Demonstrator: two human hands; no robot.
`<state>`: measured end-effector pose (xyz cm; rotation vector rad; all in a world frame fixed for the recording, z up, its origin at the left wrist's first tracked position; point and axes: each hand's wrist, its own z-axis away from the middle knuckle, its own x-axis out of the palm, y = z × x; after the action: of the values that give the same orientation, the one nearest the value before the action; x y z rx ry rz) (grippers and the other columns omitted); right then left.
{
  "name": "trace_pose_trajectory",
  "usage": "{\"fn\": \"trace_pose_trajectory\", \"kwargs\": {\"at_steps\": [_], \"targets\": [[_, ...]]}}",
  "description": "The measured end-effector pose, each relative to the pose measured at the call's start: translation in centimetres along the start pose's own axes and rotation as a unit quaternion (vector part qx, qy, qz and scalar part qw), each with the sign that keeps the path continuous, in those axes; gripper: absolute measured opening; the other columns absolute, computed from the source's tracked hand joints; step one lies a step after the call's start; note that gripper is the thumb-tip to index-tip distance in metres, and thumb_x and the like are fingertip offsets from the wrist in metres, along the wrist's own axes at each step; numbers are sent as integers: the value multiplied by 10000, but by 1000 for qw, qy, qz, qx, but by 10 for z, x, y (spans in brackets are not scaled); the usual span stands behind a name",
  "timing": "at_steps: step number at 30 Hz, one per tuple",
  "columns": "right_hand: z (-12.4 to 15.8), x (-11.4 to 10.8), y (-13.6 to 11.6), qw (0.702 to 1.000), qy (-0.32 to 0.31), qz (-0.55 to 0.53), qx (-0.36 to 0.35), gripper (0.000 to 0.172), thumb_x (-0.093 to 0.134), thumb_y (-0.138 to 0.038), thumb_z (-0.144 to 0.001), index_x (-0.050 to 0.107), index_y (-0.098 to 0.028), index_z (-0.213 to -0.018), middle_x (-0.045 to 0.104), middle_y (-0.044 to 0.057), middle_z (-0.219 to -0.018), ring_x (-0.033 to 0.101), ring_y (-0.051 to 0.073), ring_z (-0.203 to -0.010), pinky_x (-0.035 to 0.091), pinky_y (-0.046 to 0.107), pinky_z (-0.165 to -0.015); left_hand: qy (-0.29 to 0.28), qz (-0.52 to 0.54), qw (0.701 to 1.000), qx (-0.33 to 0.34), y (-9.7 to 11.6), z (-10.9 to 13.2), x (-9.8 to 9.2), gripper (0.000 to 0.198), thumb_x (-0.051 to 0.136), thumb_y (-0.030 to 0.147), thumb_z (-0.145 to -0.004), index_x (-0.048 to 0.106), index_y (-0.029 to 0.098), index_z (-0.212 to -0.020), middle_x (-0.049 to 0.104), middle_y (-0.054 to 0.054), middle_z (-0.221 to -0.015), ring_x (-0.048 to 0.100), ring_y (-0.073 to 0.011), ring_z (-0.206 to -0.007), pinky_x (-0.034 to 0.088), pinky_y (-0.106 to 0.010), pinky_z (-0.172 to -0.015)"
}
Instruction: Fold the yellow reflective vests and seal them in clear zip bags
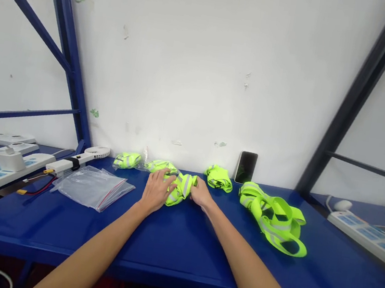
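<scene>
A bundled neon-yellow reflective vest [181,188] with grey stripes lies on the blue tabletop in front of me. My left hand [158,189] is at its left side, fingers curled over the fabric. At the right edge of the bundle, my right hand [201,193] grips the cloth with the fingers closed. Behind the left hand lies another yellow bundle [162,165], partly hidden and seemingly in clear plastic. A bagged yellow bundle [127,160] sits further left. To the right are a loosely rolled yellow vest [219,177] and a spread-out strap vest [275,218] with open loops.
Clear zip bags [92,187] lie stacked on the left, near a white handheld fan [96,152] and a power strip [1,172] with cables. A dark-screened phone [246,167] leans on the wall. Another power strip [371,235] is at far right. Metal posts [69,46] flank the table [175,253].
</scene>
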<state>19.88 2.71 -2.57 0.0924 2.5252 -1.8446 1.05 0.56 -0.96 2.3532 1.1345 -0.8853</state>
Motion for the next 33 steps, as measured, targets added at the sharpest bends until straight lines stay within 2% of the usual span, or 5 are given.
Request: {"fn": "trace_pose_trajectory", "kwargs": {"at_steps": [10,16,23,27,33], "targets": [[8,-4,-19,986,-161,-1,-50,155,574,-208,-700,581,-168,-849,562,-49,-637,413,70,-441,335,197,-428,-146,264,949,-91,-10,8,1,583,357,463,-935,294,194,-1449,521,-109,-1341,479,-256,-1241,365,-383,-1025],[12,5,-17,984,-166,-57,36,250,582,-229,-718,620,-204,-964,628,-32,-680,519,107,-532,399,200,-469,-163,349,919,-88,-3,-1,-6,499,400,447,-920,452,203,-1352,661,-57,-1127,625,-210,-960,466,-299,-865],[9,2,-24,973,-118,-143,140,466,458,-547,-821,613,-195,-1084,665,45,-901,616,195,-793,505,296,-631,-121,351,925,-84,6,-7,-7,488,451,452,-895,512,196,-1307,644,-62,-1195,596,-235,-1080,434,-319,-959],[11,-9,-32,996,-46,-75,18,813,822,-373,-568,492,-257,-1302,588,74,-1189,546,236,-1120,459,348,-898,-108,336,934,-49,10,-9,-9,457,449,445,-901,554,200,-1272,624,-73,-1248,574,-241,-1140,415,-309,-986],[22,4,-43,981,-178,-2,-83,907,872,-265,-485,513,-221,-1316,585,72,-1229,546,249,-1116,412,390,-989,-111,307,943,-69,6,-8,-14,402,382,424,-937,597,198,-1192,686,-52,-1007,624,-205,-877,454,-295,-836]]}}
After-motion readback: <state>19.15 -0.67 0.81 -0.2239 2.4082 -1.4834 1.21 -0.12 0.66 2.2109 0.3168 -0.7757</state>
